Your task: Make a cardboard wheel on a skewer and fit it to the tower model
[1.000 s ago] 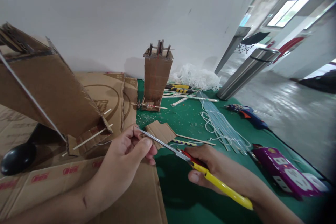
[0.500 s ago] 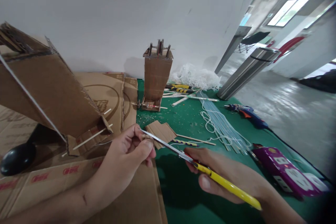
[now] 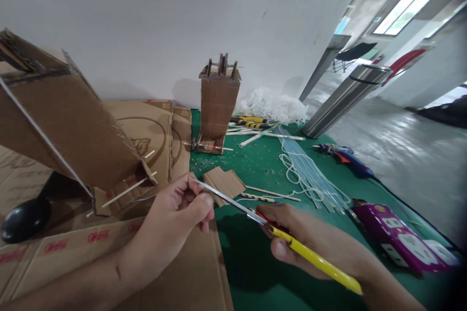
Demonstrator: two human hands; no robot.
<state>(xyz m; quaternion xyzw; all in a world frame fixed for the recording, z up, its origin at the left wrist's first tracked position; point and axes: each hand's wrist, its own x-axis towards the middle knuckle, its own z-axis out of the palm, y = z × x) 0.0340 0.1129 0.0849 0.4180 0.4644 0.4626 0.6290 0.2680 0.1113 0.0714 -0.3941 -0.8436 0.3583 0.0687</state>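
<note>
My right hand (image 3: 323, 239) is clamped on the knife (image 3: 317, 261) over the green mat's (image 3: 251, 272) near edge. My left hand (image 3: 175, 216) pinches shut at the blade tip. Cardboard (image 3: 197, 282) covers the left side, and a tower (image 3: 218, 107) stands at the far edge against the white wall (image 3: 146, 19).

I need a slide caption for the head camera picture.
Right hand holds a yellow utility knife, blade reaching the pinched fingertips of the left hand, above a green mat.

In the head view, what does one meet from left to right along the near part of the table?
black rounded object → left hand → right hand, gripping the yellow cutter → purple power strip
</note>
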